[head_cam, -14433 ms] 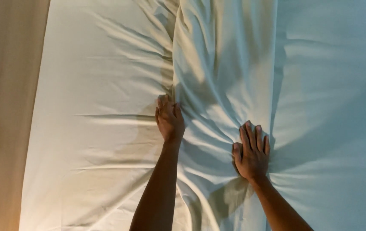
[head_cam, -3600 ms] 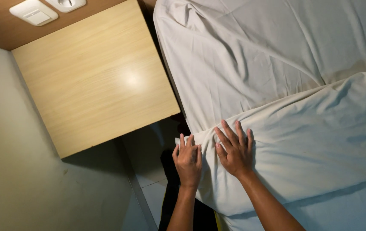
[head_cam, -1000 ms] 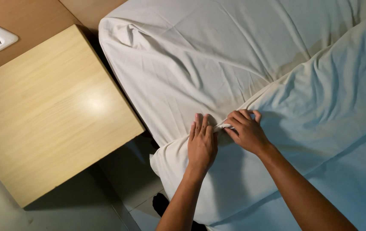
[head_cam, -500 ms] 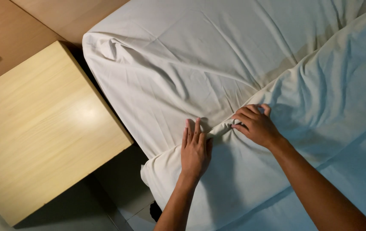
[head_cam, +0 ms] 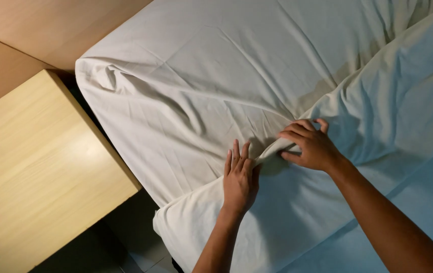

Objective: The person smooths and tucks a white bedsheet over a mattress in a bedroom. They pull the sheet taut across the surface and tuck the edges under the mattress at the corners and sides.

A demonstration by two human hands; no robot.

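Note:
A white fitted sheet (head_cam: 216, 76) covers the mattress, wrinkled toward its corner at upper left. Over it lies a white top sheet (head_cam: 393, 101), whose folded edge runs diagonally from the lower left to the upper right. My left hand (head_cam: 239, 177) lies flat with fingers together on that edge, pressing it down. My right hand (head_cam: 310, 144) is curled over a raised ridge of the top sheet's edge, pinching the cloth between thumb and fingers. The two hands sit close together, a short gap apart.
A light wooden bedside table (head_cam: 34, 177) stands at the left, close to the mattress corner. A wooden headboard panel (head_cam: 49, 25) runs along the top left. A dark gap of floor (head_cam: 120, 237) lies between table and bed.
The view has shifted so the bed fills more of the frame. My right hand has moved a little right along the sheet's edge, bunching the cloth; my left hand stays flat.

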